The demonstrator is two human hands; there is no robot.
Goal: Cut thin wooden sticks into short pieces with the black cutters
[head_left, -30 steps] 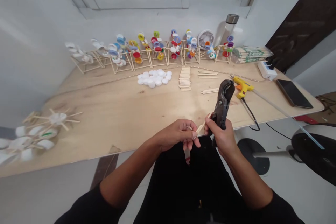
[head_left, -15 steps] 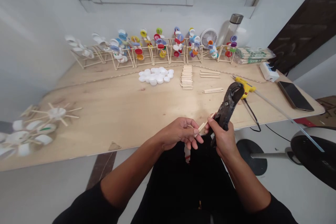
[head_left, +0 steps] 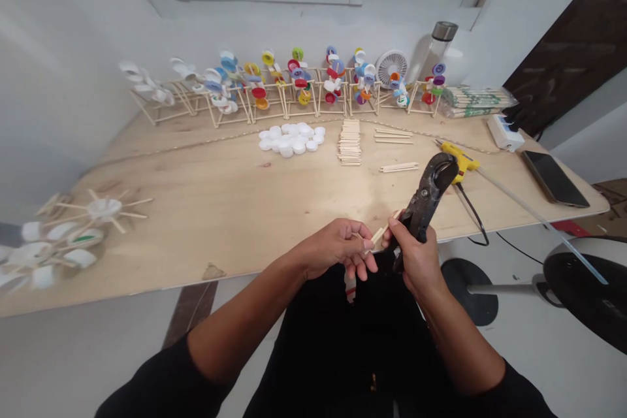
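Note:
My left hand [head_left: 345,248] is closed in a pinch on short wooden sticks [head_left: 377,236] just past the table's front edge. Some of its lower fingers are loosely curled. In my right hand [head_left: 418,251] is a black hand cutter [head_left: 425,194], its curved head pointing up and away from me. The right thumb and a finger also press on a pale stick [head_left: 397,215], which lies close to the left hand's sticks. Whether the stick ends touch I cannot tell.
Across the table lie white bottle caps [head_left: 292,139], a stick pile [head_left: 349,142], loose sticks [head_left: 399,167], a yellow glue gun [head_left: 459,158] and a phone [head_left: 554,178]. Cap-and-stick wheels on frames [head_left: 259,95] line the wall. Spoked wheels [head_left: 104,209] lie left. A fan [head_left: 588,287] stands right.
The right hand's cutter has tilted to the right and come a little lower. Both hands keep their hold on the sticks. The view has shifted slightly.

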